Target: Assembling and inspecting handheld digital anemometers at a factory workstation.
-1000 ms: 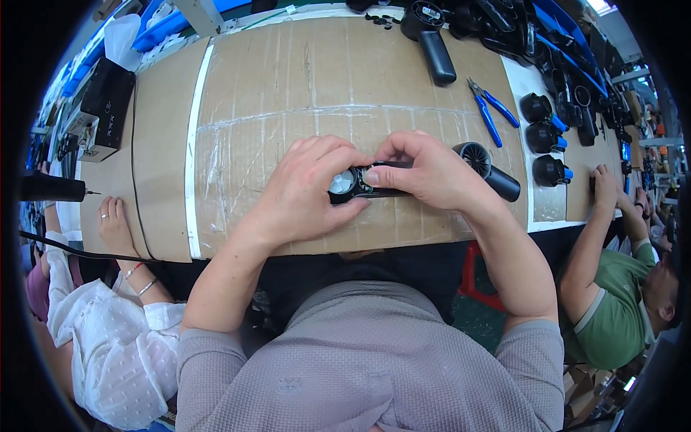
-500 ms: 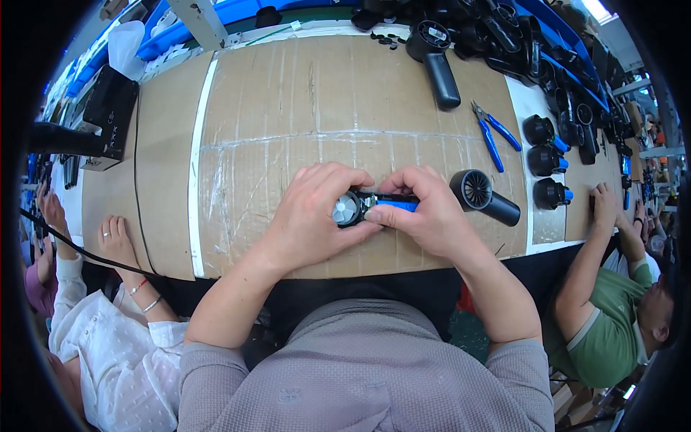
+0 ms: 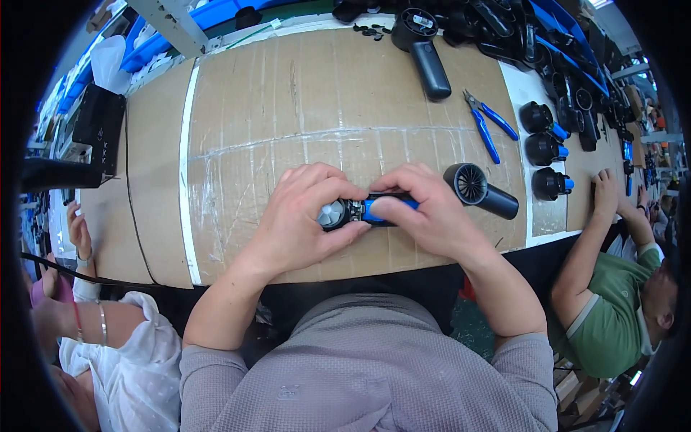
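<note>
Between my hands, near the table's front edge, lies a part-built handheld fan (image 3: 333, 214) with a pale bladed wheel at its left end. My left hand (image 3: 294, 216) is closed around that round end, fingers behind and thumb in front. A blue cylinder, probably a battery (image 3: 370, 210), sits in the fan's black handle. My right hand (image 3: 433, 216) grips the handle, its thumb pressed on the blue cylinder. Small metallic parts show between wheel and cylinder. The fingers behind the handle are partly hidden.
A dark handheld fan (image 3: 471, 186) lies right of my right hand. Farther off are blue-handled nippers (image 3: 486, 126) and another fan (image 3: 430, 65). Several fan heads with blue parts (image 3: 551, 185) line the right side. A black box (image 3: 101, 133) stands left. Co-workers sit both sides.
My right thumb has shifted onto the blue cylinder, baring the metallic parts beside the wheel. The left co-worker's hand has moved back off the cardboard. The view has turned slightly.
</note>
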Tool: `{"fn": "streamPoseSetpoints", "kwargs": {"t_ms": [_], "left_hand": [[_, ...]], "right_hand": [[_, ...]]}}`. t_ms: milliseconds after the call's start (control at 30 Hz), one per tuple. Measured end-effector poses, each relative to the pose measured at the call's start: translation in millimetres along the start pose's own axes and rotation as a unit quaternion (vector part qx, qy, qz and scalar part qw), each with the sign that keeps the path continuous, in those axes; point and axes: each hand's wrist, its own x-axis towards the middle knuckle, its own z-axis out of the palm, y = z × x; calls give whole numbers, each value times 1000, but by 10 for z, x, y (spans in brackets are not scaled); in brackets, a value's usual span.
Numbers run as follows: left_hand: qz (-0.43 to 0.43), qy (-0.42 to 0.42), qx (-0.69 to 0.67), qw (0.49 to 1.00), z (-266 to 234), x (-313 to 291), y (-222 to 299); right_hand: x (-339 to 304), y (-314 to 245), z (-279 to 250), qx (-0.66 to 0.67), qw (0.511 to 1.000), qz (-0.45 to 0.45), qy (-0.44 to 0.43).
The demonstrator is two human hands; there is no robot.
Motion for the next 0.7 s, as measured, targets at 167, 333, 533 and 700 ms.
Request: {"fn": "streamPoseSetpoints", "kwargs": {"t_ms": [167,333,533,700], "left_hand": [[-11,-2,-23,1000,8,10,1],[-19,-4,-63,998,21,3,14],[-1,-3,-72,997,-5,53,12],[-16,-23,-74,997,8,22,49]], "right_hand": [[-112,46,-44,-7,1000,13,27],[-42,-63,-115,-45,998,45,-14],[-36,-23,-81,-95,995,32,9],[-247,92,31,-66,981,-84,164]]}}
